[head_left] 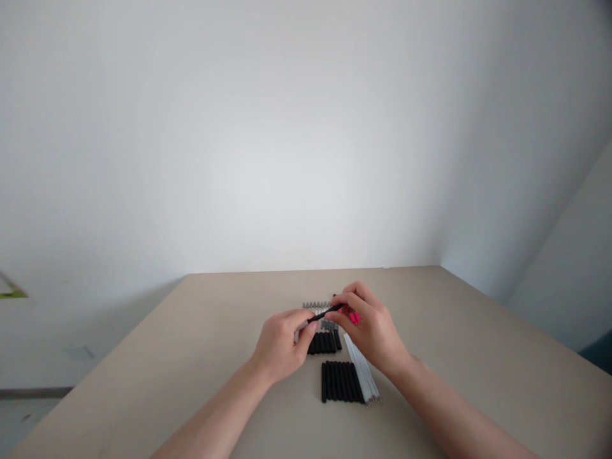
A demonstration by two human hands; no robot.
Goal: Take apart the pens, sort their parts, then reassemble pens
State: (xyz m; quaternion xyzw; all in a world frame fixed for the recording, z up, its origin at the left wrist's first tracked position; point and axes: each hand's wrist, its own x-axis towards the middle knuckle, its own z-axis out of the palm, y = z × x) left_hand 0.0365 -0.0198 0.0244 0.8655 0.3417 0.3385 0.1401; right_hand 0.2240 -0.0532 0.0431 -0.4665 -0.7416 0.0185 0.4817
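Observation:
Above the middle of the table, my left hand [283,343] pinches one end of a slim black pen part [324,314] between thumb and fingers. My right hand [370,325] grips its other end, so the piece slants up to the right. A pale bit shows by my left fingers, too small to name. Below the hands lie a row of black pen barrels [340,382] and a bundle of white pen refills [362,370]. A second row of shorter black tubes [324,343] is partly covered by my left hand. Bright pink pieces [354,317] show behind my right fingers.
Small metal springs [314,305] lie in a line behind the hands, partly hidden. The beige table [229,299] meets a white wall [306,159] at its back edge. At the far right edge is a dark blue object [597,350].

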